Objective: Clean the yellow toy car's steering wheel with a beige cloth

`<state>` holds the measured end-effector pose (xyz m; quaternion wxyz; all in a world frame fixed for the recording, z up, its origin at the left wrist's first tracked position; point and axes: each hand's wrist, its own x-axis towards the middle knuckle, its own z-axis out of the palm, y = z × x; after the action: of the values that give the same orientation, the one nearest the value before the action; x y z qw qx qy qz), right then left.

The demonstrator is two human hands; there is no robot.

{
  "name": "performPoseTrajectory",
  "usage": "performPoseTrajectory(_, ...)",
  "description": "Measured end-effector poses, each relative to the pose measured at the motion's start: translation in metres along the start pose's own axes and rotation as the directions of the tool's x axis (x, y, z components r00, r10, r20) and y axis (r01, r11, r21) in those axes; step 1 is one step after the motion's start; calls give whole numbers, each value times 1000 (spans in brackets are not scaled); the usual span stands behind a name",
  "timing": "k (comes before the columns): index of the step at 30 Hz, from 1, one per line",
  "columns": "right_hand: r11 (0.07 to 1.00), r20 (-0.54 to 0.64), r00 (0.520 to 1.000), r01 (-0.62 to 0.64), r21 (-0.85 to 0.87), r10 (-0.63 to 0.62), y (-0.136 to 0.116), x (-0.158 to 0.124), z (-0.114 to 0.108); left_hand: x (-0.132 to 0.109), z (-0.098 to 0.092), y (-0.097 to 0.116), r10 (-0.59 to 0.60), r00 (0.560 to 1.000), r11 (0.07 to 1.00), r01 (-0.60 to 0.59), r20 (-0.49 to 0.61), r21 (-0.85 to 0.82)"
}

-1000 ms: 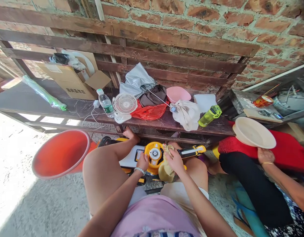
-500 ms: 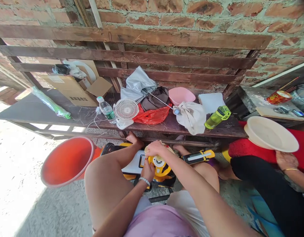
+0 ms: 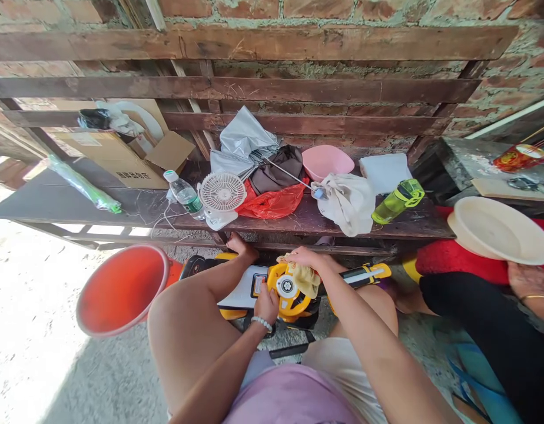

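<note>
A yellow toy ride-on car sits between my knees, its yellow steering wheel (image 3: 289, 290) facing up. My left hand (image 3: 266, 304) is closed on the wheel's lower left rim. My right hand (image 3: 308, 258) presses a pale yellow cloth (image 3: 305, 277) against the wheel's upper right part, fingers closed on the cloth. The car's white body (image 3: 239, 288) and a black and yellow side bar (image 3: 364, 274) show on either side of the wheel.
A dark wooden bench (image 3: 294, 224) ahead carries a small white fan (image 3: 221, 194), water bottle (image 3: 183, 193), red bag (image 3: 272, 203), pink bowl (image 3: 327, 162), green bottle (image 3: 398, 201) and cardboard box (image 3: 117, 156). An orange tub (image 3: 119, 288) lies left. Another person's hand holds a cream plate (image 3: 501, 229) at right.
My right hand with the cloth moved from the wheel's right side over its top and now to its upper right. My left hand stayed on the rim.
</note>
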<state>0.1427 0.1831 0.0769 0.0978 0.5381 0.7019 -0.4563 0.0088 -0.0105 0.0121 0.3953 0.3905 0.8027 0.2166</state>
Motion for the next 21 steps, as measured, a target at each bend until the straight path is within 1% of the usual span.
performPoseTrajectory(2, 998, -132, 989, -59, 37, 63, 15, -16, 10, 1, -1, 0, -5, 1000, 1000, 5, -6, 13)
performPoseTrajectory(4, 992, -259, 958, -121, 34, 126, 26, -34, 24, 2, -2, 1, -3, 1000, 1000, 3, -22, 12)
performPoseTrajectory(5, 988, -304, 940, -151, 35, 154, 29, -42, 31, 2, -3, 2, 2, 1000, 1000, -1, -31, 10)
performPoseTrajectory(7, 977, -352, 911, -201, 74, 215, 35, -59, 47, 2, -4, 4, 13, 999, 1000, -13, -48, 1)
performPoseTrajectory(8, 968, -363, 898, -220, 121, 250, 37, -66, 56, 1, -5, 6, 18, 998, 1000, -19, -54, -7)
performPoseTrajectory(9, 952, -372, 882, -225, 206, 289, 39, -72, 65, 0, -5, 8, 24, 998, 1000, -25, -58, -18)
performPoseTrajectory(11, 894, -383, 855, -181, 411, 349, 44, -84, 86, -1, -7, 11, 30, 997, 999, -33, -65, -44)
performPoseTrajectory(13, 791, -370, 847, -91, 605, 381, 47, -93, 108, -3, -8, 14, 16, 997, 997, -22, -71, -76)
performPoseTrajectory(14, 714, -350, 848, -48, 699, 399, 49, -97, 119, -4, -8, 15, -9, 997, 995, 1, -73, -101)
performPoseTrajectory(16, 517, -283, 855, 20, 856, 435, 52, -101, 139, -8, -4, 15, -80, 994, 985, 67, -72, -159)
performPoseTrajectory(18, 295, -207, 870, 75, 953, 447, 54, -103, 153, -13, 5, 13, -145, 987, 968, 129, -62, -216)
performPoseTrajectory(19, 234, -184, 883, 87, 968, 431, 55, -103, 157, -16, 10, 12, -169, 984, 960, 151, -57, -238)
performPoseTrajectory(20, 205, -170, 897, 92, 975, 409, 55, -103, 159, -18, 16, 11, -183, 982, 953, 164, -52, -255)
performPoseTrajectory(21, 196, -164, 908, 93, 976, 386, 55, -102, 160, -21, 22, 9, -190, 981, 947, 171, -45, -271)
